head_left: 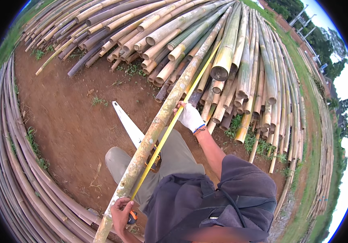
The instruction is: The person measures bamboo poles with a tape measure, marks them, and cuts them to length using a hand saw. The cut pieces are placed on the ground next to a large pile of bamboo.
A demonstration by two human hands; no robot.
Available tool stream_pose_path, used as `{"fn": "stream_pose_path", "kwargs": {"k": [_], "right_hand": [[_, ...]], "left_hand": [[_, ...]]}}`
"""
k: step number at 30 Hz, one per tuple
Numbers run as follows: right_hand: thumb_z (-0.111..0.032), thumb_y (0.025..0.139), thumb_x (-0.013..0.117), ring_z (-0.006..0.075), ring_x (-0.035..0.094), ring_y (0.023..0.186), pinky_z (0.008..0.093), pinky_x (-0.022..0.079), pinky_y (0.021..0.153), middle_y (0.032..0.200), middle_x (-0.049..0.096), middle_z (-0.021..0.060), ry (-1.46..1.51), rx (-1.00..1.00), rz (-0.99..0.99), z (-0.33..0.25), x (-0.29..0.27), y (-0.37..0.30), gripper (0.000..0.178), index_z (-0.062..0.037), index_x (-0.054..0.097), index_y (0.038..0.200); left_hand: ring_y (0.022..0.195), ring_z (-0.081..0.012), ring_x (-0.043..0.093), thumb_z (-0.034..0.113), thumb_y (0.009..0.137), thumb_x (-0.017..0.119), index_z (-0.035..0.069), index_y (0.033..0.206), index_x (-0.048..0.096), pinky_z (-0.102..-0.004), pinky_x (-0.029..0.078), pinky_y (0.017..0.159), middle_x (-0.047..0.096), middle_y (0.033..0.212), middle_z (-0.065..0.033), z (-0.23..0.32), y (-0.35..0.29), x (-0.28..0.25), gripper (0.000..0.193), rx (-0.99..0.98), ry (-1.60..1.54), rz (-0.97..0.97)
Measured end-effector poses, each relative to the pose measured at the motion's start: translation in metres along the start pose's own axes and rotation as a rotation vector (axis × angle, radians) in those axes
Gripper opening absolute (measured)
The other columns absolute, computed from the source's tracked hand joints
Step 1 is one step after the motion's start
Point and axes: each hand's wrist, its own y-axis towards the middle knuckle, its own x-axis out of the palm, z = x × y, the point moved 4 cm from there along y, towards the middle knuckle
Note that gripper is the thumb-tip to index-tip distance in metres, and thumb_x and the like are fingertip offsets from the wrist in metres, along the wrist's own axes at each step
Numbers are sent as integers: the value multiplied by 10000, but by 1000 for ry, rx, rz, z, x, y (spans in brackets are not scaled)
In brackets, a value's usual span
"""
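Bamboo pole (157,121), one, long and mottled green-grey, runs diagonally from the lower left of the head view up toward the big stack at the top; it lies across the person's lap, over the grey trousers (178,158). One yellow tape measure blade (170,129) is stretched along the pole's right side, touching or just beside it. Left hand (121,214), bare, is at the pole's near end, fingers closed around the pole and the tape together; a small dark and orange tape case (132,218) sits just beside that hand. Right hand (190,117), in one white glove with a blue and orange band at the wrist, rests against the pole farther up, fingers pinching the tape onto it. One handsaw (127,123) with a pale blade lies on the bare brown soil (68,121) under the pole, its handle mostly hidden near the knee. Cut bamboo stack (206,48) fills the top and right, too many poles to count, cut ends facing the person. More thin poles (8,162) curve along the left edge. No labels or containers can be made out.
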Motion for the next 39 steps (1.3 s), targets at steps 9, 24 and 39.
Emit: {"fn": "stream_pose_path", "kwargs": {"k": [9,24,39], "right_hand": [[-241,1090,630,317,675,920,452,582,838,939,641,56,34,87,205,21,8,-22,166,-79,642,1051],[-250,1072,697,272,702,1006,417,581,926,981,692,72,98,198,156,63,60,-103,169,-83,682,1061],[-423,1074,675,316,672,1110,449,567,953,1196,657,106,284,584,61,115,36,-193,452,-43,638,1315]], "left_hand": [[737,-80,660,103,934,838,-30,1117,715,-241,516,677,751,872,-45,4,-10,1,258,-83,-59,-12],[751,-110,683,144,949,849,-23,1303,659,-276,543,662,762,911,-96,26,-17,8,435,-63,48,-23],[803,-155,713,380,1038,742,54,1363,674,-350,541,763,790,934,-135,62,6,81,465,84,209,61]]}}
